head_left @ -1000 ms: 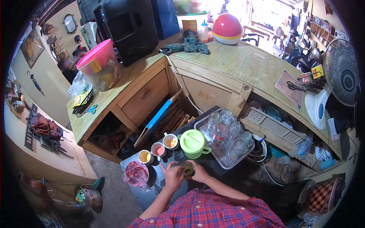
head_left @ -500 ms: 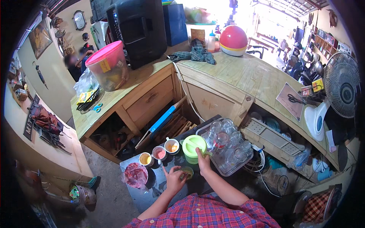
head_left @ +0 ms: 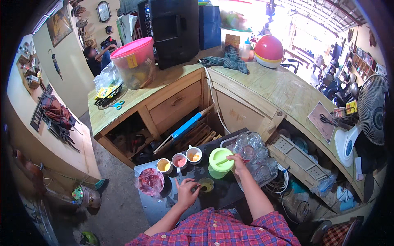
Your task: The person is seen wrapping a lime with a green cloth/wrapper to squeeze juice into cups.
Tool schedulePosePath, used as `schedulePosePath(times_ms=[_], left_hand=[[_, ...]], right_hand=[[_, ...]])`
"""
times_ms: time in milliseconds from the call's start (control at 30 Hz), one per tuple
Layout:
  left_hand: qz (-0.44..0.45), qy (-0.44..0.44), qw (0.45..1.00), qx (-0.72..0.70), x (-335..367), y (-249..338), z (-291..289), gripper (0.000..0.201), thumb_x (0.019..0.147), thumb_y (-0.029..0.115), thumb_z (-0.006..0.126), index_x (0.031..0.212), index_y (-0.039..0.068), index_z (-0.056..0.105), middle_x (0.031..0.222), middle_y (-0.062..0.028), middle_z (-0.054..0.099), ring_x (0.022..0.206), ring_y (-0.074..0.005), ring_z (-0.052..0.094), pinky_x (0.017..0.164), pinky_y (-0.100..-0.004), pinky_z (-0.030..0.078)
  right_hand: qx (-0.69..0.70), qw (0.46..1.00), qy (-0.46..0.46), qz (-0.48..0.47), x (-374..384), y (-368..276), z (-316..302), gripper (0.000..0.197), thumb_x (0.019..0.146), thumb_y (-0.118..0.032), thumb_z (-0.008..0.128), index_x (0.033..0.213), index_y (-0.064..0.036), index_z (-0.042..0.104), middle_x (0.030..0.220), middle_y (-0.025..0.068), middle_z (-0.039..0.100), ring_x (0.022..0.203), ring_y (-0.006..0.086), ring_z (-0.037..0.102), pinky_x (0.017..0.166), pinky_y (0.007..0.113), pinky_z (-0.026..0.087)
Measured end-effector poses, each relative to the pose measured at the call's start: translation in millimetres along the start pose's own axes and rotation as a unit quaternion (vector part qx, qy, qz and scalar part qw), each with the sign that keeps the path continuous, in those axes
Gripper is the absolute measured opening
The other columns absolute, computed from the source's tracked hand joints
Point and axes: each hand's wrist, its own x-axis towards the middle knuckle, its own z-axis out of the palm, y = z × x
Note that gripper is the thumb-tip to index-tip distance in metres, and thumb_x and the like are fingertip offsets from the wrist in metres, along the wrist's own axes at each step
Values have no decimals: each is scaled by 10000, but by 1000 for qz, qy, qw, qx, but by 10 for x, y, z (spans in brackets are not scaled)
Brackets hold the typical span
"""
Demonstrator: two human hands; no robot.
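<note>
My right hand [head_left: 237, 164] is closed round the handle of a light green lidded pitcher [head_left: 221, 159], held beside the glass tray. Just left of the pitcher stands a small clear glass [head_left: 206, 185] with greenish-yellow contents. My left hand [head_left: 188, 192] is at this glass's left side, thumb and fingertips pinched together with other fingers raised; what they hold is too small to make out. Farther left, three white cups stand in a row: one with yellow contents [head_left: 164, 166], one with pink [head_left: 179, 162], one with orange [head_left: 194, 155]. A bowl lined with plastic [head_left: 151, 181] holds dark red stuff.
A clear tray [head_left: 228, 142] of upturned glasses [head_left: 254, 151] sits at the dark table's right. Behind are wooden counters with a pink-lidded tub [head_left: 133, 61], a black speaker [head_left: 176, 33], a cloth [head_left: 227, 61] and a red-white ball [head_left: 269, 51]. A fan [head_left: 371, 108] stands at right.
The view has shifted, so the scene lies farther right and the counter lower. The pitcher has come slightly nearer to me in my right hand. More of the small glass shows beside my left hand.
</note>
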Motion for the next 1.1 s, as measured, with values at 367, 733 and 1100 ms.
schedulePosePath(times_ms=[367, 733, 1100], left_hand=[[-2, 10, 1000, -1, -32, -15, -71, 129, 731, 177, 734, 851, 132, 718, 929, -71, 673, 1032, -233, 592, 1072, -664, 96], [33, 34, 999, 10, -28, 23, -127, 108, 738, 167, 731, 839, 132, 715, 858, -37, 694, 1014, -224, 606, 1087, -645, 82], [24, 38, 999, 4, -7, 49, -142, 108, 734, 169, 735, 830, 127, 709, 866, -36, 694, 1019, -221, 606, 1084, -648, 79]], right_hand=[[-59, 997, -36, 20, -243, -242, 297, 364, 798, -164, 721, 1084, -16, 551, 962, 72, 634, 853, 171, 635, 775, 291, 505], [-48, 995, -84, -17, -258, -255, 481, 334, 734, -2, 728, 933, -95, 476, 1104, 127, 627, 957, 194, 621, 842, 313, 499], [-85, 989, -119, -37, -270, -201, 531, 355, 742, 40, 703, 945, -112, 454, 1201, 148, 586, 1052, 231, 600, 910, 359, 500]])
